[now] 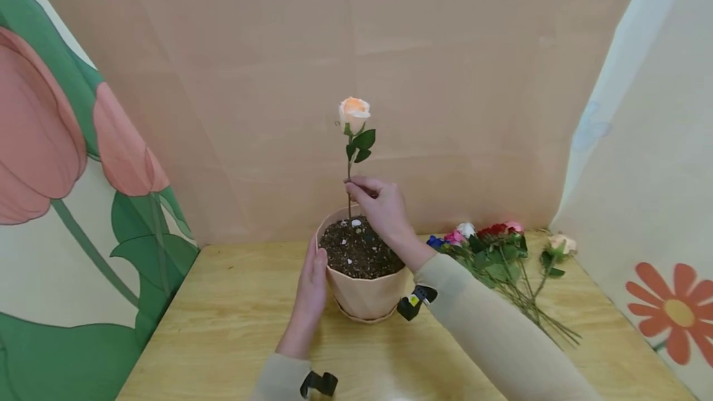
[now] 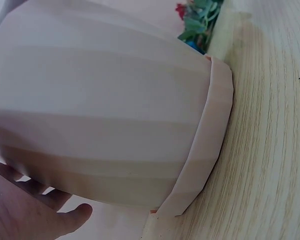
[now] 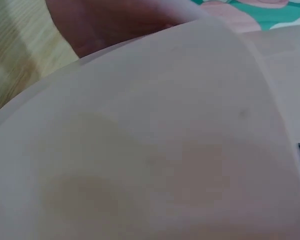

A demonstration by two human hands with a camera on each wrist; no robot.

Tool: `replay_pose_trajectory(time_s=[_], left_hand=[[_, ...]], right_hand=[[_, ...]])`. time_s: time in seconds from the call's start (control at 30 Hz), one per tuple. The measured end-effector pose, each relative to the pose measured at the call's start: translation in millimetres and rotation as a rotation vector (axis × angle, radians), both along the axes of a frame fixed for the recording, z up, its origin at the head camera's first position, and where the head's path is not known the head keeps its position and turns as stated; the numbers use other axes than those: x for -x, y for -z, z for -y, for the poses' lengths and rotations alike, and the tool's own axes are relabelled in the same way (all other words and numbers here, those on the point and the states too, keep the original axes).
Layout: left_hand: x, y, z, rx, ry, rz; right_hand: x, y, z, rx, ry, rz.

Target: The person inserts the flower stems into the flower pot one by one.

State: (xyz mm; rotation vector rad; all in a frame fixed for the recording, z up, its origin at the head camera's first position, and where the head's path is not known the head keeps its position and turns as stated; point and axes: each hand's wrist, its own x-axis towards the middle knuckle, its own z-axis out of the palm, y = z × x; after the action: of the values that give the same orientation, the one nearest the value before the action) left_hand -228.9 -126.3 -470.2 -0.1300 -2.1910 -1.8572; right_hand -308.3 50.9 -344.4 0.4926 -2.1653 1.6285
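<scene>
A peach artificial rose (image 1: 354,115) stands upright with the lower end of its stem at the dark soil (image 1: 362,252) in a pale pink faceted flowerpot (image 1: 367,296). My right hand (image 1: 384,209) pinches the stem between thumb and fingers, above the soil. On the pot's left side, my left hand (image 1: 313,280) rests against the outer wall, thumb near the rim. The left wrist view shows the fingers (image 2: 75,217) along the pot wall (image 2: 100,90), partly hidden by it. A pale blurred surface fills most of the right wrist view, hiding the fingertips and stem.
Several artificial flowers (image 1: 498,252) in red, pink, white and blue lie right of the pot, stems pointing toward the front. A loose peach rose (image 1: 561,244) lies at their right. The wooden table (image 1: 223,308) meets a brown backdrop (image 1: 250,110) behind.
</scene>
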Motion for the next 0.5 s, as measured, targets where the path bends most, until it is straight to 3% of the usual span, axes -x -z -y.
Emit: replay_pose_trajectory(time_s=[0.27,0.5], left_hand=[[0.2,2.2,-1.2,0.007,0.001,-0.006],[2.4,1.1,-2.0,0.009,0.001,-0.009]], right_hand=[[5.3,10.2,-3,-0.049,0.031,0.009],[8.4,13.7,0,-0.079,0.009,0.014]])
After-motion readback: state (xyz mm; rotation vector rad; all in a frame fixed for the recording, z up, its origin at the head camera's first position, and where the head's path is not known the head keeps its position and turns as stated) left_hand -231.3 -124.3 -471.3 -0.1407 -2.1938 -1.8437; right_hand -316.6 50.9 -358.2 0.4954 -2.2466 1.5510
